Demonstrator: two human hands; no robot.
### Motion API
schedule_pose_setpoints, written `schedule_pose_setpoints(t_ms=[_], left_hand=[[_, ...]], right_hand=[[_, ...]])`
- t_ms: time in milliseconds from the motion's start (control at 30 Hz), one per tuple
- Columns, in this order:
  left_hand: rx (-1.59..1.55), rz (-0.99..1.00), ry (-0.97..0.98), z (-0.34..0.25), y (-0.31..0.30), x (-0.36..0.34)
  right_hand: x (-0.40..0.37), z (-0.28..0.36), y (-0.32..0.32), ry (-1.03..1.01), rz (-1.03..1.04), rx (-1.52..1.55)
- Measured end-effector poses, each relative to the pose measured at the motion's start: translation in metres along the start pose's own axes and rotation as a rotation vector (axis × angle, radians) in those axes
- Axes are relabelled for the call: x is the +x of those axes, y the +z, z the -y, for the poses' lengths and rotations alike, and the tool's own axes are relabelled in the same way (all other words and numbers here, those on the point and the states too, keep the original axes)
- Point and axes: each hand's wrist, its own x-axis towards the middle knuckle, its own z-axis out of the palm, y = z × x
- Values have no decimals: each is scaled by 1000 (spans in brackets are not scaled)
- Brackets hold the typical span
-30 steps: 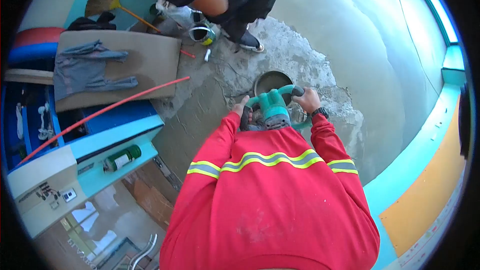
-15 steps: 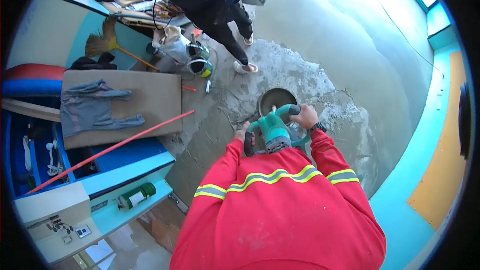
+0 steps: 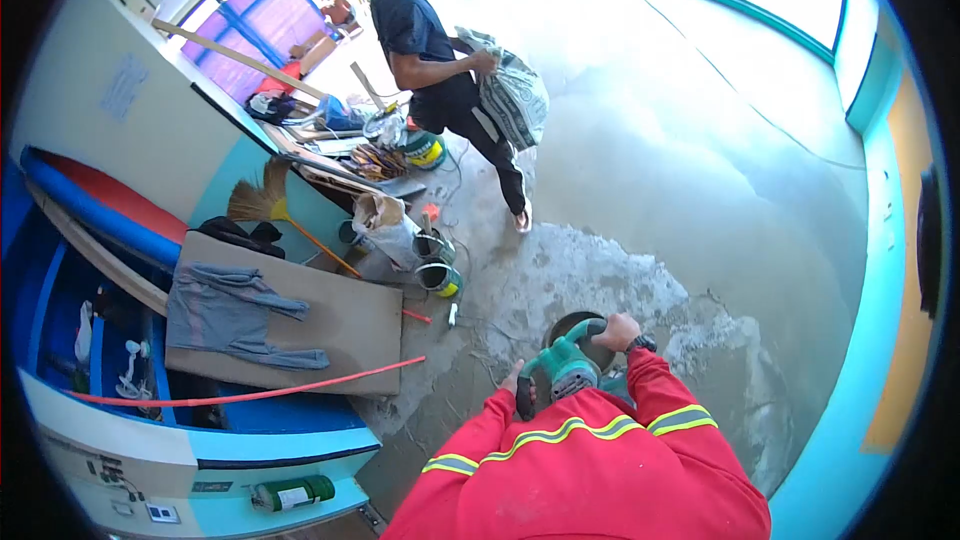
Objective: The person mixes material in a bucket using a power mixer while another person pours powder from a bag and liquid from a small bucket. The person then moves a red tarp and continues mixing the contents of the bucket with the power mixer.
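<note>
A green handheld power mixer is between my two hands in front of my red jacket. My left hand is closed round its black left grip. On the other side, my right hand wraps the right handle, with a dark watch above it on the wrist. The mixer's far end is over a round dark bucket, whose rim is partly covered by the tool. What lies inside the bucket can hardly be seen.
A co-worker in dark clothes stands ahead, holding a filled sack. Buckets, a broom and a cardboard-coloured board with a grey shirt are at left. Wet-looking cement floor spreads ahead and right.
My view has tilted up, showing the windows and more of the co-worker, who has stepped farther off with the sack. Both my hands stay on the mixer.
</note>
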Motion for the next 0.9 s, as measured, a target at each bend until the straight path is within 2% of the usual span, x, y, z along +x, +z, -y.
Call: schedule_pose_setpoints(t_ms=[67, 100, 200, 300, 400, 433, 533, 600, 667, 700, 733, 767, 800, 900], left_hand=[[-32, -47, -11, -5, 4, 2], [-56, -77, -28, 3, 3, 1], [-113, -10, 7, 8, 0, 9], [-133, -28, 23, 12, 0, 13], [-143, -108, 63, 14, 4, 16], [-204, -43, -47, 15, 5, 10], [-257, 25, 6, 18, 8, 5], [-167, -6, 137, 23, 15, 3], [-223, -2, 54, 32, 10, 20], [-208, -47, 74, 32, 17, 15], [-189, -91, 96, 28, 26, 5], [-210, -112, 66, 25, 36, -3], [-227, -133, 42, 24, 43, -10], [-201, -158, 55, 29, 57, -15]], right_hand=[[13, -6, 11, -50, -25, -6], [20, -7, 10, -40, 52, -17], [24, -2, 1, -79, 103, -32], [31, -6, 10, -90, 81, -48], [51, -7, 7, -106, 112, -54], [54, -9, 8, -116, 117, -54], [58, -13, 15, -164, 134, -129], [68, -15, 19, -162, 137, -157], [66, -13, 9, -166, 176, -131], [75, -29, 23, -223, 109, -97], [68, -23, 11, -205, 160, -11], [65, -25, 9, -231, 94, -18], [66, -23, 2, -190, 176, -74], [63, -21, -15, -207, 217, -54]])
